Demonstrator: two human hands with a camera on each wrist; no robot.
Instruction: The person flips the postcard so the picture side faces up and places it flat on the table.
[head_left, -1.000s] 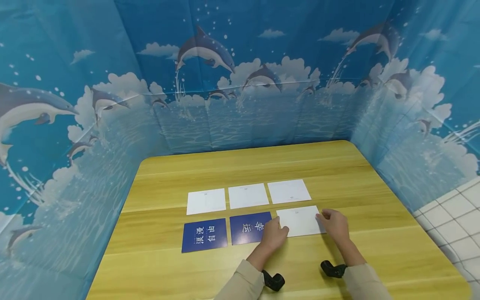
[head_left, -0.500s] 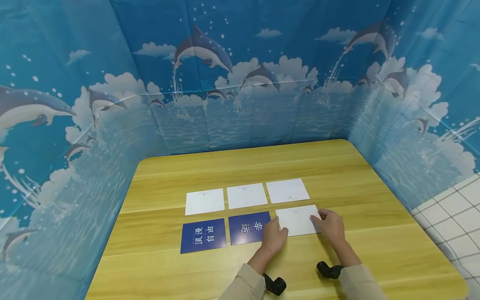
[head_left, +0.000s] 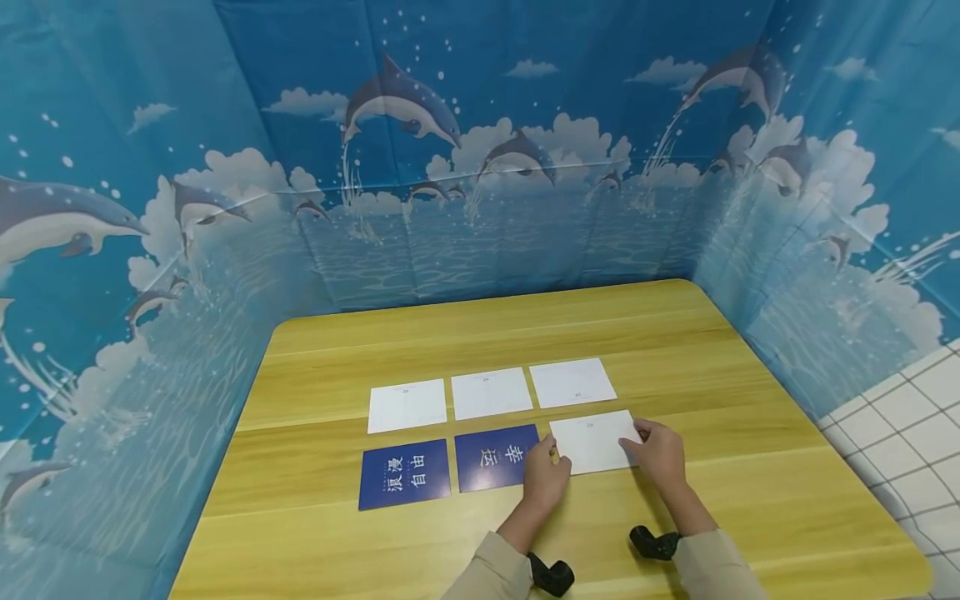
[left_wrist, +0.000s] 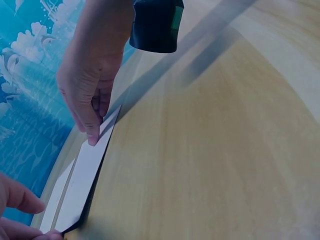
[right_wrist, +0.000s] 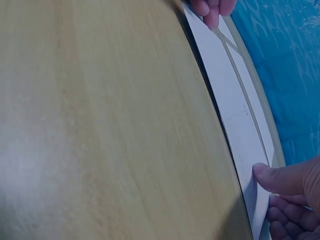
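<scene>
A white-faced postcard [head_left: 596,443] lies at the right end of the front row in the head view, between both hands. My right hand [head_left: 662,457] pinches its right edge, the thumb [right_wrist: 267,175] flat on top in the right wrist view. At its left edge my left hand [head_left: 545,479] holds it by the fingertips; its underside contact is hidden. The postcard's near edge sits slightly off the table, with a dark strip showing beneath. Left of it lie a blue postcard [head_left: 491,462] and another blue postcard [head_left: 405,475], both with white characters.
Behind the front row stand three white-faced postcards, left [head_left: 407,406], middle [head_left: 491,393] and right [head_left: 572,382], lying flat. The wooden table [head_left: 315,350] has rounded corners and backs onto a blue dolphin-print curtain [head_left: 480,242]. White tiles [head_left: 907,425] show at the right.
My right hand has shifted a little left along the postcard's right side, its thumb further onto the white face. The left hand stays at the left edge. The head view has drifted slightly.
</scene>
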